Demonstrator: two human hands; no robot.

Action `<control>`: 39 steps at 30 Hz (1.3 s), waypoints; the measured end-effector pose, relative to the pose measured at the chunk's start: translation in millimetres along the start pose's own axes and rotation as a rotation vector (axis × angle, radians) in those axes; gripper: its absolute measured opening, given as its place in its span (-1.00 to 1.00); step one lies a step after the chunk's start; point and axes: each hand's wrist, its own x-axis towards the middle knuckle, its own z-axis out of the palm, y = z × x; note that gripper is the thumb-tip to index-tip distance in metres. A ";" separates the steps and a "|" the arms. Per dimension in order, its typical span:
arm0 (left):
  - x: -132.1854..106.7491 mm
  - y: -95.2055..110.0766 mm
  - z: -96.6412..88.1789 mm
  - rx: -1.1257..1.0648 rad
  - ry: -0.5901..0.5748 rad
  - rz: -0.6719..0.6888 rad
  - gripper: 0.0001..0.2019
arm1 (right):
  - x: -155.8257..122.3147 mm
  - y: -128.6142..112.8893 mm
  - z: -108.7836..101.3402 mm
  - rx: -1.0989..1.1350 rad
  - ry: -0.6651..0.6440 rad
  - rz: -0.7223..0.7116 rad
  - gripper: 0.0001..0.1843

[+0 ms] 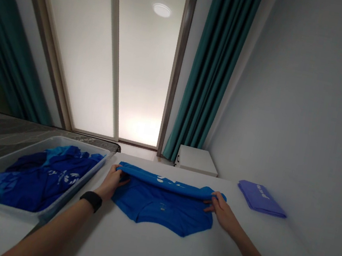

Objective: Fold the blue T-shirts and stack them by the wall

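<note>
A blue T-shirt [163, 208] lies on the white table [142, 251], its neckline toward me. The far part is folded over in a band with white print along it. At the left end of that band my left hand [112, 183], with a black band on the wrist, grips the fabric, fingers tucked partly beneath. My right hand [221, 209] pinches the right end of the same fold between thumb and fingers. Some fingertips are hidden by cloth.
On the left stands a translucent plastic bin [63, 140] with crumpled blue clothes [46, 176]. A folded purple cloth [261, 197] with white lettering lies by the right wall. Beyond the table are a white cabinet [196, 160] and a teal curtain [215, 74].
</note>
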 end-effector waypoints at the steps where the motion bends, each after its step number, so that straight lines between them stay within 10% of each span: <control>1: 0.0 0.1 -0.3 0.001 -0.001 -0.001 -0.84 | 0.9 2.1 -2.2 -0.013 -0.002 0.003 -0.66; 17: 14.6 17.1 11.1 0.044 -0.006 -0.009 -0.84 | 32.1 -18.4 41.4 0.665 0.252 0.067 -0.89; 39: -4.4 37.3 4.9 -0.023 -0.125 -0.055 -0.83 | 18.4 -40.5 35.3 0.746 0.288 0.138 -0.90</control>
